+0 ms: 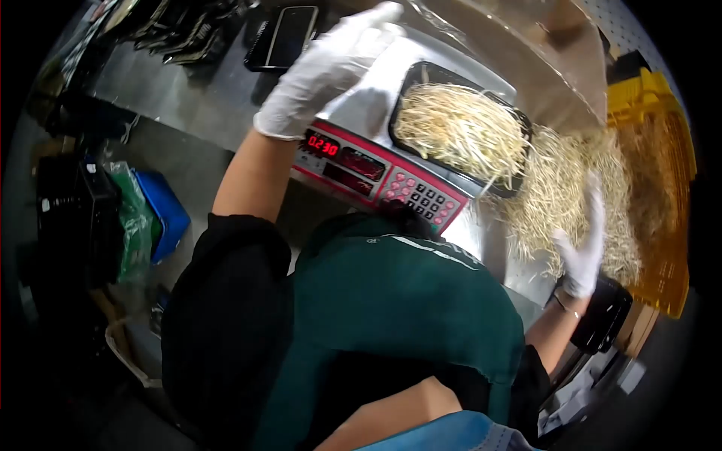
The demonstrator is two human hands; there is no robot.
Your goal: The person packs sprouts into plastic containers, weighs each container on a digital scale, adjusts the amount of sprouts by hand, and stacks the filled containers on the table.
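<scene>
A black tray [398,120] heaped with pale sprouts [462,129] sits on the metal plate of a red scale [383,180], whose display reads 0.230. My left hand [331,69], in a white glove, is over the left part of the scale, to the left of the tray; it holds nothing visible and its fingers point up and right. To the right of the scale lies a large loose pile of sprouts [553,195]. My right hand [585,244], also gloved, is at this pile with thumb and fingers apart, holding nothing.
Behind the scale is a clear plastic sheet or bag [541,52]. A yellow crate [662,278] stands at the right, with black trays [604,312] below. A phone [292,37] lies at the back left near stacked black packages [195,34]. A blue bin [162,214] is at the left.
</scene>
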